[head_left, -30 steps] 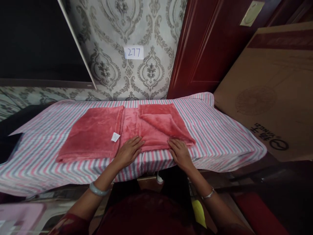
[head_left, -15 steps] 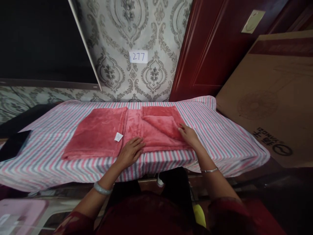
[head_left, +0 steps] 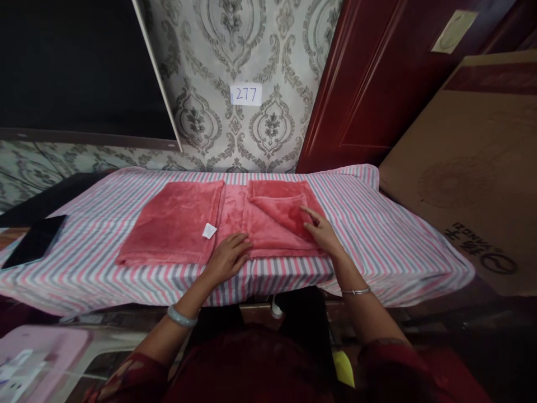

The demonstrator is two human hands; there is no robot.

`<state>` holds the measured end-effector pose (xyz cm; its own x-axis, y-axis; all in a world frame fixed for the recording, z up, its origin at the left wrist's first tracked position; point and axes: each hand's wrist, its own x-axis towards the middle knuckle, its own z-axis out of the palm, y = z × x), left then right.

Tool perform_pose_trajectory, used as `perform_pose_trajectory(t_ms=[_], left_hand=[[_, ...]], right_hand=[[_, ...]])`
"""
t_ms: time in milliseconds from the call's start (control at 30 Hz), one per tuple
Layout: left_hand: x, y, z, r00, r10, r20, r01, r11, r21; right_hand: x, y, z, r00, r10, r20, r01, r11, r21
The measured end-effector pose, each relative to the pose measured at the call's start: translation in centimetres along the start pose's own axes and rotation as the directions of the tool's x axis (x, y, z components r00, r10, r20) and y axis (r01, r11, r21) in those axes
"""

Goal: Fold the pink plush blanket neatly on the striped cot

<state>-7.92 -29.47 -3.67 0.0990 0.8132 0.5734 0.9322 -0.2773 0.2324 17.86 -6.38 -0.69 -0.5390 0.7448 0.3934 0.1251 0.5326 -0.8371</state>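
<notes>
A coral-red plush blanket (head_left: 176, 224) lies partly folded on a striped cloth, its left panel folded over and a white tag (head_left: 208, 230) near that panel's inner edge. On the right side, a corner flap is turned back diagonally over the lower layer. My left hand (head_left: 229, 257) rests flat at the blanket's front edge near the middle, fingers stretched out. Over the right part, my right hand (head_left: 321, 230) touches the turned-back flap with its fingers apart, the index finger extended.
A pink, grey and white striped cloth (head_left: 369, 224) covers the table. A dark phone or tablet (head_left: 36, 240) lies at the left. A large cardboard box (head_left: 470, 168) stands at the right, and a dark screen (head_left: 84, 67) is behind on the left. Below left is a pink item (head_left: 67, 341).
My right hand has shifted slightly, its index finger now stretched out over the flap. The left hand stays on the front edge. The whole view has moved a little.
</notes>
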Motion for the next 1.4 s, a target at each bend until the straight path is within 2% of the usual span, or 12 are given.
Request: perform_pose_trajectory(t_ms=[133, 300, 367, 467, 633, 700, 800, 900, 1000, 1167, 1300, 1400], left_hand=[[0.0, 0.1, 0.0, 1.000, -0.018, 0.014, 0.018, 1.000, -0.011], [0.1, 0.2, -0.1, 0.999, -0.035, 0.032, 0.036, 0.999, -0.031], [0.1, 0.2, -0.2, 0.999, -0.035, 0.031, 0.036, 0.999, -0.035], [0.2, 0.3, -0.2, 0.999, -0.032, 0.030, 0.033, 0.999, -0.037], [0.2, 0.3, -0.4, 0.998, -0.053, 0.046, 0.055, 0.997, -0.052], [0.2, 0.2, -0.4, 0.997, -0.057, 0.049, 0.059, 0.997, -0.057], [0.2, 0.2, -0.4, 0.998, -0.053, 0.043, 0.055, 0.997, -0.056], [0.2, 0.2, -0.3, 0.998, -0.046, 0.037, 0.048, 0.997, -0.054], [0.1, 0.2, -0.3, 0.998, -0.052, 0.040, 0.054, 0.997, -0.061], [0.2, 0.2, -0.3, 0.998, -0.053, 0.045, 0.057, 0.995, -0.080], [0.2, 0.3, -0.3, 0.998, -0.054, 0.043, 0.057, 0.996, -0.073], [0.1, 0.2, -0.3, 0.998, -0.044, 0.034, 0.046, 0.997, -0.065]], right_hand=[[-1.9, -1.7, 0.3, 1.000, -0.018, 0.016, 0.017, 0.998, 0.061], [-4.0, -3.3, 1.4, 0.982, -0.059, 0.178, 0.056, 0.998, 0.026], [-4.4, -3.4, 1.9, 0.976, -0.081, 0.201, 0.081, 0.997, 0.008], [-4.6, -3.0, 2.6, 0.990, -0.075, 0.118, 0.076, 0.997, -0.004], [-3.8, -1.7, 3.8, 0.997, 0.076, 0.004, -0.075, 0.993, -0.096], [-3.5, -1.7, 4.5, 0.995, 0.087, -0.051, -0.093, 0.984, -0.153], [-4.0, -2.5, 5.6, 0.993, -0.073, -0.089, 0.050, 0.971, -0.233], [-5.2, -3.6, 6.8, 0.962, -0.270, 0.029, 0.265, 0.908, -0.324], [-6.6, -4.1, 7.5, 0.927, -0.345, 0.146, 0.375, 0.840, -0.392], [-7.5, -3.6, 7.8, 0.911, -0.389, 0.135, 0.407, 0.797, -0.446], [-7.5, -3.9, 8.5, 0.912, -0.402, 0.086, 0.394, 0.796, -0.459], [-7.7, -4.4, 9.4, 0.908, -0.406, 0.104, 0.409, 0.803, -0.434]])
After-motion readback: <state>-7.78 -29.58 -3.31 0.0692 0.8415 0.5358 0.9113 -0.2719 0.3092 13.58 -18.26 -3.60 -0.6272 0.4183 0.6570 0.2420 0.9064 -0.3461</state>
